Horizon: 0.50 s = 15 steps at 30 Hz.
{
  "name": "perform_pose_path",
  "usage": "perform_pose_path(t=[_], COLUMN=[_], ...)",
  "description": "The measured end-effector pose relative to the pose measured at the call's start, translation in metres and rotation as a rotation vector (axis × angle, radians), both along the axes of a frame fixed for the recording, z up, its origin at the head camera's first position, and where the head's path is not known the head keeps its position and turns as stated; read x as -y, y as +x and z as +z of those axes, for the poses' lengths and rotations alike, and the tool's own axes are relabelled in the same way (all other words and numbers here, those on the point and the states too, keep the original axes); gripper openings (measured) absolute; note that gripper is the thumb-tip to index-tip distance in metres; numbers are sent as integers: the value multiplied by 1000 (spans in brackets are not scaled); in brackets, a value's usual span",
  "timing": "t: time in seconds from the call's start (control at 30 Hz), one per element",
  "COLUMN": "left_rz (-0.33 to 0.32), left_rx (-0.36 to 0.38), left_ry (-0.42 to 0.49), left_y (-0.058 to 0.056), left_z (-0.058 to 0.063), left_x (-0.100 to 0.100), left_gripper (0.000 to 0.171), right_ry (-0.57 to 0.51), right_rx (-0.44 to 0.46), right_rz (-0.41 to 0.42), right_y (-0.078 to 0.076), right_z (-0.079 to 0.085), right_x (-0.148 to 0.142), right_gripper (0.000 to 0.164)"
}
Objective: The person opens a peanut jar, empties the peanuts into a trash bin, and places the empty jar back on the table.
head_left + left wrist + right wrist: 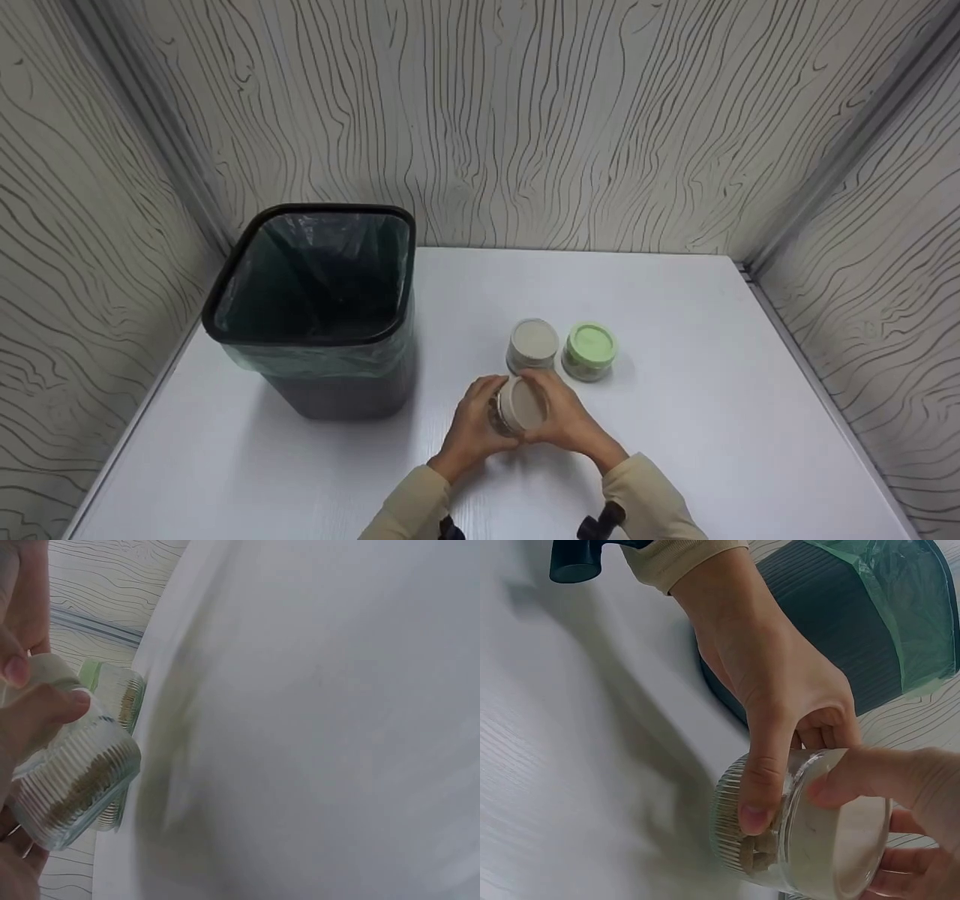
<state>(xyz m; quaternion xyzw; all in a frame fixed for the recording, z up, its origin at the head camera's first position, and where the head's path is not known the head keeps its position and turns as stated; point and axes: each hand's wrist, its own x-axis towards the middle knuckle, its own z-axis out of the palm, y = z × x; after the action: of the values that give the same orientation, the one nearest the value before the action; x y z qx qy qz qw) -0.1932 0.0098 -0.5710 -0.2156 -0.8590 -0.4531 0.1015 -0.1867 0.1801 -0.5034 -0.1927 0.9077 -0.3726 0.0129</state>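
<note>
A ribbed glass jar with an off-white lid is held between both hands, tilted, close over the table. My left hand grips the glass body, its thumb lying along the ribbed side. On the other side, my right hand holds the lid, with the thumb and fingers around its rim. Brownish contents show through the glass in the left wrist view. Just behind the hands stand a second jar with an off-white lid and a jar with a light green lid.
A dark bin with a black rim and green liner bag stands on the left of the white table. Wood-grain panels enclose the table at the back and both sides.
</note>
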Motion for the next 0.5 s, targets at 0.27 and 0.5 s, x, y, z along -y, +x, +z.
perform_pose_path(t=[0.27,0.5], left_rz=[-43,-83], left_rx=[5,15], left_ry=[42,10], left_y=[-1,-2], left_z=[1,0], left_x=[3,7], left_gripper=[81,82], right_ry=[30,45], right_rx=[-33,-45], right_rz=[50,97], right_y=[-3,-3], right_z=[0,-1], right_x=[-3,-5], right_gripper=[89,88])
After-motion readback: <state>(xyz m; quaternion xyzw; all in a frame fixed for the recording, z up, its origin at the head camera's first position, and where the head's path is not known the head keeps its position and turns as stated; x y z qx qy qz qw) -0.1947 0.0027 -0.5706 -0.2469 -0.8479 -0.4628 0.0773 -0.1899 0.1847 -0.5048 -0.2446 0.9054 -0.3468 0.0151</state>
